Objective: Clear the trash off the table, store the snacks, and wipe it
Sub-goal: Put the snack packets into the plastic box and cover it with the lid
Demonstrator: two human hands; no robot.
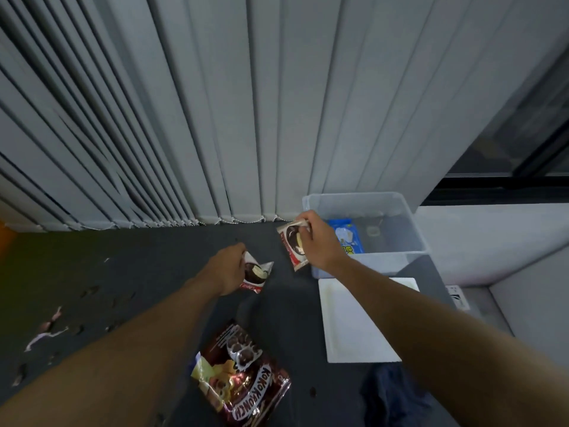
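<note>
My left hand grips a small red-and-white snack packet just above the dark table. My right hand pinches the top of a second, matching snack packet, held up beside the left wall of a clear plastic bin. A blue packet lies inside the bin. A brown Koko Krunch bag lies on the table near me. Torn wrapper scraps and dark crumbs are scattered at the left.
A white rectangular lid or tray lies flat in front of the bin. A dark blue cloth sits at the near right edge. Grey vertical blinds hang behind the table. A low grey partition stands to the right.
</note>
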